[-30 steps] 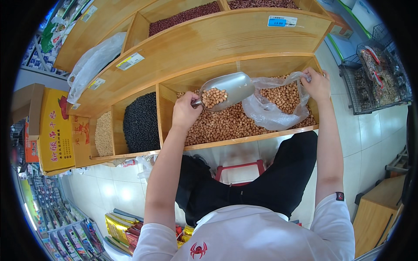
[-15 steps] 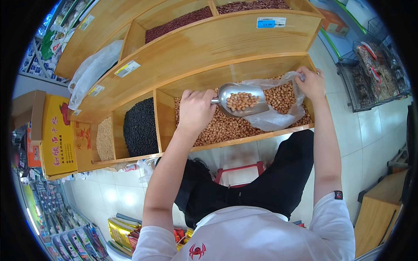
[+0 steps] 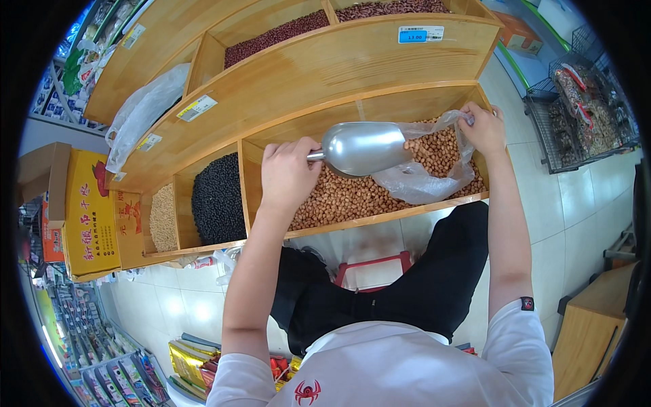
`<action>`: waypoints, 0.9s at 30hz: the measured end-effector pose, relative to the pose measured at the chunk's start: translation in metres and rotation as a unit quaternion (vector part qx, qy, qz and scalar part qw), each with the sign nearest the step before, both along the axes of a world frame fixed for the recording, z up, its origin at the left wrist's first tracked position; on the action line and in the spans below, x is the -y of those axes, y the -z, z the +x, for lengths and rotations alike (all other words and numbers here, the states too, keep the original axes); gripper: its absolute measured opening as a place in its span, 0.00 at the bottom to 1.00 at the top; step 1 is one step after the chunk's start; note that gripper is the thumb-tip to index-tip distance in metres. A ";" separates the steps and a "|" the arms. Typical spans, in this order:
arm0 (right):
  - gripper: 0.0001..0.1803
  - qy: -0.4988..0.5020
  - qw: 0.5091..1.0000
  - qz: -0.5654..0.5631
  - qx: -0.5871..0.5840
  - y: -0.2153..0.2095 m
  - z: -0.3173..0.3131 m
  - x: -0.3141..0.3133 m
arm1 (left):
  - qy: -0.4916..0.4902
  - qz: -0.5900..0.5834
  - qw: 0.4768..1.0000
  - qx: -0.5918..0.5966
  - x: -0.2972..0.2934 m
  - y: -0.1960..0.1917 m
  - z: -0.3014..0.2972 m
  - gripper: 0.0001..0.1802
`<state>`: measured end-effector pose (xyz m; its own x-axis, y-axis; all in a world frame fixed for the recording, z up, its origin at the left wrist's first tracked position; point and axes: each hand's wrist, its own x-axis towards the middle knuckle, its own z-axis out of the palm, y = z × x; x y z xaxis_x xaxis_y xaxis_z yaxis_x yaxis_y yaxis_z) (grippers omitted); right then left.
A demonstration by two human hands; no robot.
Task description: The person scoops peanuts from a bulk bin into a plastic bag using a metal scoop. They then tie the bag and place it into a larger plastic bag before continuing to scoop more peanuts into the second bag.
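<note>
My left hand (image 3: 290, 175) is closed around the handle of a metal scoop (image 3: 363, 150). The scoop is turned over, its rounded back facing up and its mouth at the opening of a clear plastic bag (image 3: 430, 188). My right hand (image 3: 485, 129) pinches the bag's rim at the far right and keeps it spread. Round tan beans that look like chickpeas (image 3: 342, 202) fill the wooden compartment beneath. More of them show at the scoop's lip and inside the bag. The scoop's inside is hidden.
Left of this compartment, past a wooden divider (image 3: 245, 186), are black beans (image 3: 218, 200) and pale grains (image 3: 163, 218). Dark red beans (image 3: 278, 37) lie in the upper tier. A yellow carton (image 3: 88, 217) stands at the left, a wire basket (image 3: 576, 122) at the right.
My left hand has rolled the scoop from face up, with beans in it, to face down, and has moved slightly left. My right hand stays at the bag's rim.
</note>
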<state>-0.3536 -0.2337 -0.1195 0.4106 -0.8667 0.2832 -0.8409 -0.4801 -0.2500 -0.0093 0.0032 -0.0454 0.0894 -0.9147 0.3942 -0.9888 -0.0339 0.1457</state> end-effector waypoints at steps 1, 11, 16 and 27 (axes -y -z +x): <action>0.08 0.001 1.000 0.002 -0.002 0.000 -0.001 0.000 | -0.013 0.003 1.000 -0.009 -0.003 0.002 0.005 0.11; 0.08 0.000 1.000 -0.001 0.002 0.002 -0.002 0.000 | -0.169 0.162 0.965 -0.117 -0.056 0.014 0.046 0.15; 0.08 0.004 1.000 0.005 -0.018 -0.001 -0.001 -0.001 | -0.173 0.225 0.959 0.009 -0.066 0.028 0.055 0.18; 0.09 0.004 1.000 0.006 -0.012 0.002 -0.001 0.002 | -0.172 0.256 0.951 -0.025 -0.038 0.062 0.055 0.19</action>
